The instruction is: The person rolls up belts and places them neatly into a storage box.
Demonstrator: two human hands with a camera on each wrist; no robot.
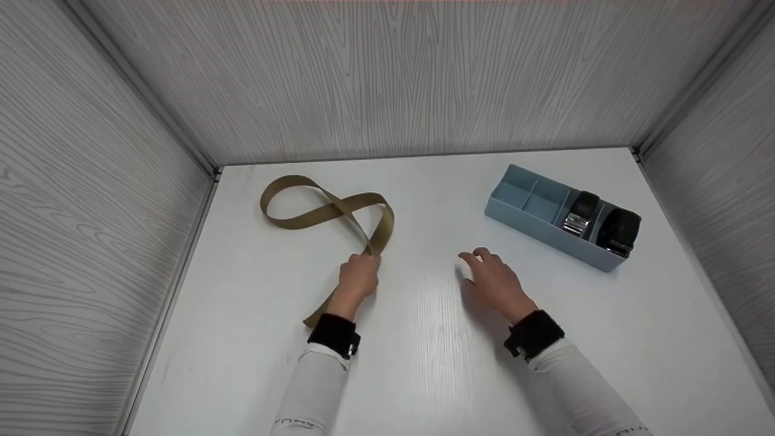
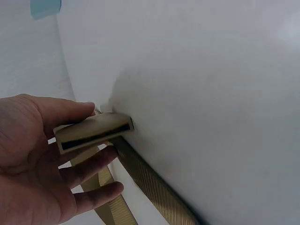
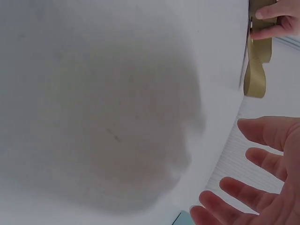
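A tan webbing belt (image 1: 296, 222) lies in loose crossing loops on the left half of the white table. My left hand (image 1: 358, 278) grips one end of it. Close up in the left wrist view, the thumb and forefinger pinch a flat gold-coloured buckle (image 2: 96, 123) with a dark slot facing the camera, while the other fingers spread near the strap. The belt's loose end comes out beside the left wrist. To the right, my right hand (image 1: 493, 284) hovers above the table, holding nothing, its fingers apart and slightly bent.
At the back right stands a blue divided box (image 1: 533, 229). Its right compartments hold two rolled black belts (image 1: 586, 204) with silver buckles; two left compartments contain nothing. Grey wood-grain panels (image 1: 387, 79) enclose the table at the back and both sides.
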